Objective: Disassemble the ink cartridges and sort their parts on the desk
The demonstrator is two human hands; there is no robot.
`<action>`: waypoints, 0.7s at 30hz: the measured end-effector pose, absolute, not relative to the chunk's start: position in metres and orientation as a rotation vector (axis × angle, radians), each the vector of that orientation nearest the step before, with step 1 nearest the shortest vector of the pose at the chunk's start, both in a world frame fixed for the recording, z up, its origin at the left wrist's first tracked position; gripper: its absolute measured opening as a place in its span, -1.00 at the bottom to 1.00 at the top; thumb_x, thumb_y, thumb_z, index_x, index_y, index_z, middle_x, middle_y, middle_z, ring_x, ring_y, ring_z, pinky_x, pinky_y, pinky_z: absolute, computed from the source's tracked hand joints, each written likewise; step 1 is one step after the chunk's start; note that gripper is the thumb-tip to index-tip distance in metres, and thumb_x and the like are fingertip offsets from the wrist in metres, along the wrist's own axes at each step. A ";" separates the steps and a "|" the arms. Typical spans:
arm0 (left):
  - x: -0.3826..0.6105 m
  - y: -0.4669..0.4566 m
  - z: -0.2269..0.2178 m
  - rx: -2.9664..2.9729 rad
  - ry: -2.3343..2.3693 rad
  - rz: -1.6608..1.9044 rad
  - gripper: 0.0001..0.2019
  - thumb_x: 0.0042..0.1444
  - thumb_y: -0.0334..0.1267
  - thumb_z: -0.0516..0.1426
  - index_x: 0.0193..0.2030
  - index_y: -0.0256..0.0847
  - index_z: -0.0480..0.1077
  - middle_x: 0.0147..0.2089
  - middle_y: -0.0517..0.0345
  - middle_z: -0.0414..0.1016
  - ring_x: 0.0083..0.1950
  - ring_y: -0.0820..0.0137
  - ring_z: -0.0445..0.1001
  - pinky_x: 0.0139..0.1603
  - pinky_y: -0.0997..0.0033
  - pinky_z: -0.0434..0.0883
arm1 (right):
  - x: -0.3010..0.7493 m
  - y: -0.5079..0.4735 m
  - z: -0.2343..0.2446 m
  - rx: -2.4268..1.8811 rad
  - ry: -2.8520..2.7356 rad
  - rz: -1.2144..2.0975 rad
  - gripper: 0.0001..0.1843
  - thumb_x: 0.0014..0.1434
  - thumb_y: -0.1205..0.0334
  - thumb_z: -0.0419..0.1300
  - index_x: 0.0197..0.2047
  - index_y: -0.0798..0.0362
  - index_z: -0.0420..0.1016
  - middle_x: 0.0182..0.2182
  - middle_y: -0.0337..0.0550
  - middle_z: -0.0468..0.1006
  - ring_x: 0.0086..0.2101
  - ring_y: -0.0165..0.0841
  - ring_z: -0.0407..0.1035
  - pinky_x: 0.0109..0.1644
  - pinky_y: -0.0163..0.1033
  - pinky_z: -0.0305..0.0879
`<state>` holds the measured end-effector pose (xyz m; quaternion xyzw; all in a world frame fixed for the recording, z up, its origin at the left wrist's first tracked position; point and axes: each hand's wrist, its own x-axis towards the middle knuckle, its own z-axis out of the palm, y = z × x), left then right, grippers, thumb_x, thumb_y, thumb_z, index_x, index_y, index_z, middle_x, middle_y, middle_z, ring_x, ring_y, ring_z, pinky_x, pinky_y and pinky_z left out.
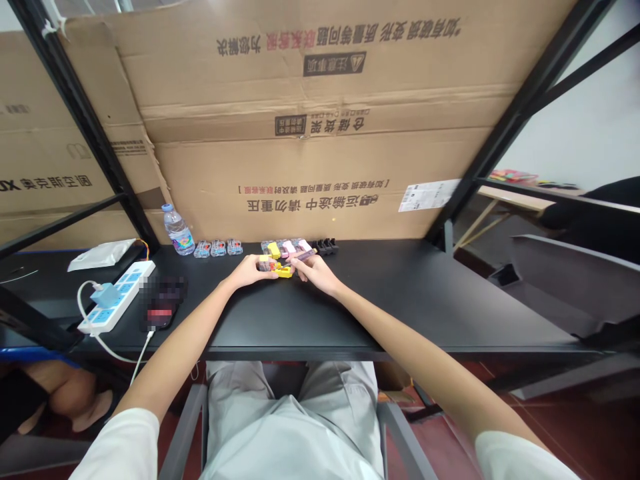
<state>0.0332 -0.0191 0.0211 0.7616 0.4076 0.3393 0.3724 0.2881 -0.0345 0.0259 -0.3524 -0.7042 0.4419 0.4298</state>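
My left hand (247, 272) is closed on a small clear-and-yellow plastic case (267, 263) with reddish parts inside. Just right of it, a bright yellow plastic piece (285, 272) sits between both hands; whether it joins the case I cannot tell. In my right hand (317, 275) is a dark pen-shaped tool (305, 255), its thin tip pointing down-left at the yellow piece. Behind the hands stands a row of small clear cases with yellow (273, 250) and pink (288, 249) parts. Several black plastic pieces (326, 247) lie to their right.
Three clear cases (218, 248) stand left of the hands, beside a water bottle (179, 231). A power strip (117, 298), a charging phone (163, 301) and a white packet (103, 255) lie farther left. Cardboard (320, 160) walls the back of the black table (425, 307).
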 end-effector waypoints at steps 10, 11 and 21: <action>0.032 -0.018 0.021 1.994 1.082 0.915 -0.53 0.00 -0.05 0.48 0.00 -0.26 0.67 -0.01 -0.03 0.74 0.02 0.10 0.67 0.17 0.14 0.51 | 0.287 -0.033 0.020 -0.898 -1.769 1.050 -0.31 0.16 -0.37 0.35 0.00 0.11 0.63 -0.36 -0.09 0.64 -0.53 -0.40 0.34 -0.46 -0.25 0.33; 0.032 -0.018 0.021 2.002 1.091 0.924 -0.54 0.00 -0.05 0.48 0.00 -0.25 0.67 0.00 -0.03 0.74 0.04 0.10 0.67 0.18 0.14 0.51 | 0.286 -0.033 0.020 -0.906 -1.761 1.034 -0.32 0.14 -0.36 0.37 -0.01 0.11 0.64 -0.36 -0.07 0.65 -0.52 -0.39 0.35 -0.46 -0.25 0.34; 0.033 -0.017 0.020 2.045 1.131 0.938 -0.51 0.03 0.00 0.47 0.04 -0.24 0.66 -0.02 0.01 0.75 0.04 0.07 0.68 0.19 0.13 0.50 | 0.283 -0.035 0.021 -1.001 -1.668 0.913 -0.32 0.11 -0.44 0.35 -0.35 0.12 0.65 -0.63 -0.14 0.49 -0.57 -0.34 0.32 -0.48 -0.23 0.29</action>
